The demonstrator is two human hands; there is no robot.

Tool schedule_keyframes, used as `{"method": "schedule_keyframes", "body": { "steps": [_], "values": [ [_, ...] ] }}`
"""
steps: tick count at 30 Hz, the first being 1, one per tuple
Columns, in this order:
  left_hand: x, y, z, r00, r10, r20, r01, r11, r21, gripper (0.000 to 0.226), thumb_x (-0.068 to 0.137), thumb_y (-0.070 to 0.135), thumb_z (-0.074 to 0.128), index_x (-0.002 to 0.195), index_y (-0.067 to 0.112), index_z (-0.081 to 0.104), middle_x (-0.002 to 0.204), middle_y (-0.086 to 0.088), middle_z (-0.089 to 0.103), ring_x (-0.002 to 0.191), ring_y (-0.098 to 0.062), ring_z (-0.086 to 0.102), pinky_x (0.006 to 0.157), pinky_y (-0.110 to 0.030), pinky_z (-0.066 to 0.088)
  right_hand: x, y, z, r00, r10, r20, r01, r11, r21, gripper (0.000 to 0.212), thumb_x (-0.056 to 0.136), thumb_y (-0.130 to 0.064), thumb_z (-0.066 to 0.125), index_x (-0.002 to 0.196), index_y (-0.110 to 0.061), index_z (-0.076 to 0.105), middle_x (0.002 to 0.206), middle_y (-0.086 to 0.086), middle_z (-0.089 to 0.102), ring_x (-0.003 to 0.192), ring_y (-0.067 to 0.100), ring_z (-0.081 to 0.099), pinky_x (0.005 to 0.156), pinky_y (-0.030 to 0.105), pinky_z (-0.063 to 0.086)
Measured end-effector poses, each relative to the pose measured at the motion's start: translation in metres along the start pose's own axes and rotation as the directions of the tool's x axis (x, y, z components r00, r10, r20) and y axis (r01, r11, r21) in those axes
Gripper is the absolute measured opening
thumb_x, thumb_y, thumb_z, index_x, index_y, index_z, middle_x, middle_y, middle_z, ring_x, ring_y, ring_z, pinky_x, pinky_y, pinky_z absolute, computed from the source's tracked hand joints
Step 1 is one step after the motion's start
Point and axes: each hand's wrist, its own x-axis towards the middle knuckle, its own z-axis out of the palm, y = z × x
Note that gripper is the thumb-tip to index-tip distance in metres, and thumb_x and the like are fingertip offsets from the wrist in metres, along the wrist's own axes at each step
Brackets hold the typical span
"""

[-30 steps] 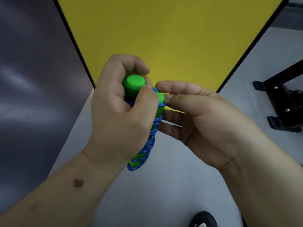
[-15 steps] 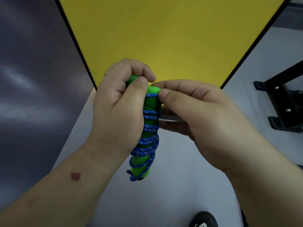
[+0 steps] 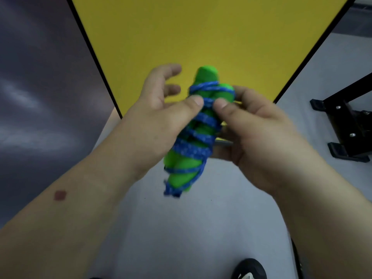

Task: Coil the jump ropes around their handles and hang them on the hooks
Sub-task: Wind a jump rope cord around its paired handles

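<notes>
Both hands meet at chest height over the grey floor (image 3: 181,228). Left hand (image 3: 159,117) is spread loose, only its thumb resting against the blue rope (image 3: 201,135). Right hand (image 3: 249,125) grasps the 2 green handles (image 3: 187,168), thumb in front, fingers behind. Rope-wrapped, the handles stand near upright, tops tilted toward the yellow panel (image 3: 201,33).

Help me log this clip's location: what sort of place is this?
Probably a gym or sports room: a yellow mat on pale floor, a black metal equipment frame, and a jump rope.
</notes>
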Motion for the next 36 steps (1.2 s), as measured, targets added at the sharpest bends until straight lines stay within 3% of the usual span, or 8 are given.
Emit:
{"method": "schedule_keyframes", "body": {
  "steps": [3, 7, 13, 19, 22, 25, 29, 36],
  "values": [
    [0.001, -0.001, -0.007, 0.966, -0.193, 0.175, 0.197, 0.980, -0.006, 0.062, 0.071, 0.032, 0.070, 0.132, 0.035, 0.058, 0.104, 0.005, 0.077, 0.098, -0.016, 0.076, 0.090, -0.040, 0.056, 0.005, -0.008, -0.010, 0.985, -0.021, -0.174, 0.060, 0.972, 0.227, 0.021, 0.105, -0.014, 0.050, 0.123, -0.005, 0.058, 0.115, 0.017, 0.075, 0.099, 0.037, 0.076, 0.072, 0.057, 0.062],
    [-0.002, 0.001, -0.009, 0.928, -0.265, 0.260, 0.322, 0.924, -0.208, 0.076, 0.068, 0.012, 0.079, 0.139, 0.026, 0.056, 0.119, -0.013, 0.076, 0.100, -0.030, 0.077, 0.082, -0.034, 0.063, 0.010, -0.005, -0.016, 0.956, 0.015, -0.291, 0.132, 0.867, 0.481, 0.029, 0.105, -0.015, 0.051, 0.130, -0.001, 0.058, 0.127, 0.018, 0.070, 0.111, 0.039, 0.071, 0.078, 0.057, 0.061],
    [0.001, 0.004, -0.005, 0.990, -0.139, 0.036, 0.139, 0.868, -0.476, 0.063, 0.070, 0.010, 0.078, 0.131, 0.018, 0.063, 0.125, -0.021, 0.070, 0.096, -0.026, 0.078, 0.082, -0.028, 0.062, 0.009, 0.002, -0.016, 0.955, 0.118, -0.274, 0.076, 0.792, 0.606, 0.032, 0.101, -0.007, 0.044, 0.129, -0.003, 0.059, 0.130, 0.019, 0.069, 0.109, 0.038, 0.073, 0.087, 0.063, 0.057],
    [0.004, 0.001, -0.008, 0.980, 0.078, -0.182, -0.125, 0.958, -0.260, 0.045, 0.086, 0.003, 0.070, 0.117, 0.034, 0.061, 0.118, -0.010, 0.067, 0.100, -0.024, 0.077, 0.089, -0.045, 0.063, 0.011, 0.005, -0.020, 0.869, 0.297, -0.397, -0.195, 0.941, 0.277, 0.038, 0.083, -0.018, 0.055, 0.119, -0.014, 0.066, 0.116, 0.006, 0.068, 0.112, 0.026, 0.068, 0.099, 0.042, 0.052],
    [0.001, 0.002, -0.012, 0.964, 0.180, -0.195, -0.179, 0.984, 0.020, 0.042, 0.081, 0.014, 0.073, 0.106, 0.042, 0.053, 0.106, 0.011, 0.070, 0.093, -0.025, 0.077, 0.087, -0.055, 0.062, 0.007, 0.001, -0.018, 0.834, -0.072, -0.546, -0.023, 0.986, -0.165, 0.050, 0.077, -0.021, 0.064, 0.125, -0.032, 0.059, 0.126, -0.009, 0.058, 0.117, 0.009, 0.057, 0.092, 0.031, 0.046],
    [-0.002, 0.004, -0.007, 0.979, 0.194, -0.065, -0.179, 0.966, 0.188, 0.037, 0.077, 0.024, 0.073, 0.099, 0.045, 0.051, 0.105, 0.020, 0.067, 0.086, -0.013, 0.073, 0.074, -0.042, 0.062, 0.001, -0.001, -0.010, 0.896, -0.408, -0.174, 0.298, 0.844, -0.446, 0.058, 0.078, -0.020, 0.066, 0.128, -0.048, 0.053, 0.132, -0.019, 0.059, 0.128, -0.002, 0.053, 0.107, 0.035, 0.045],
    [-0.006, 0.001, 0.001, 0.980, 0.186, 0.070, -0.198, 0.951, 0.239, 0.033, 0.082, 0.028, 0.071, 0.109, 0.042, 0.059, 0.111, 0.017, 0.069, 0.086, -0.008, 0.070, 0.078, -0.036, 0.061, -0.001, 0.003, -0.010, 0.951, -0.264, 0.158, 0.307, 0.836, -0.454, 0.058, 0.084, -0.024, 0.065, 0.135, -0.051, 0.055, 0.136, -0.021, 0.059, 0.130, -0.005, 0.053, 0.100, 0.029, 0.051],
    [-0.005, 0.001, 0.005, 0.973, 0.230, -0.026, -0.229, 0.973, 0.039, 0.028, 0.082, 0.016, 0.077, 0.106, 0.030, 0.073, 0.099, 0.011, 0.080, 0.097, -0.008, 0.075, 0.086, -0.029, 0.060, 0.002, 0.003, -0.008, 0.970, -0.241, 0.030, 0.241, 0.937, -0.251, 0.028, 0.100, -0.016, 0.062, 0.123, -0.030, 0.067, 0.118, -0.003, 0.070, 0.098, 0.013, 0.073, 0.089, 0.047, 0.061]
  ]
}}
